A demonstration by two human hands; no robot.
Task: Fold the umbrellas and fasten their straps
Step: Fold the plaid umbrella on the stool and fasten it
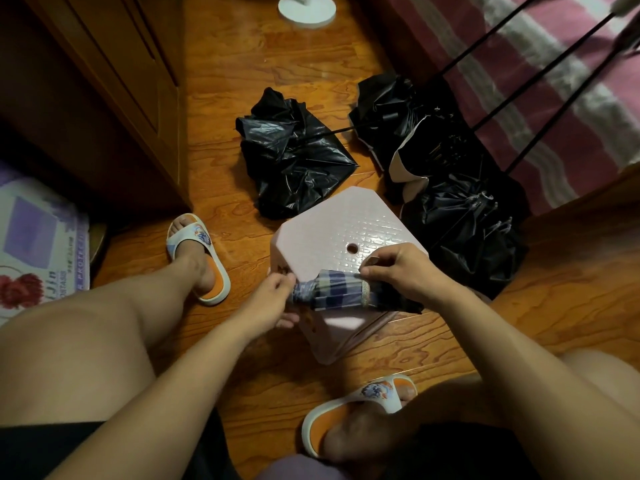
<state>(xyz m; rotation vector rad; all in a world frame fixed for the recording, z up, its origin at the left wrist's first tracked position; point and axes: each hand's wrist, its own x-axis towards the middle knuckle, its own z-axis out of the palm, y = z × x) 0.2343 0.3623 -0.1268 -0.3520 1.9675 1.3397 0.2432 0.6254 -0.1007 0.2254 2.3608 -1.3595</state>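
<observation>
Centrally, a plaid umbrella (341, 289), rolled, lay across the near edge of a pale pink stool (332, 233). Left hand (273, 297): fingers curled round the umbrella's gathered left end; fingertips hidden behind the cloth. Right hand (401, 271): thumb and fingers pinching the cloth near the umbrella's right end, over a narrow band; whether that band was the strap could not be told. The umbrella's dark right end was covered by the wrist. Beyond the stool, on the wooden floor (242, 81): one crumpled black umbrella (294, 157), unfolded; to its right a heap of black umbrellas (450, 188), their number unclear, shafts running up out of view. Two slippers (197, 258), the near one partly hidden by a leg.
</observation>
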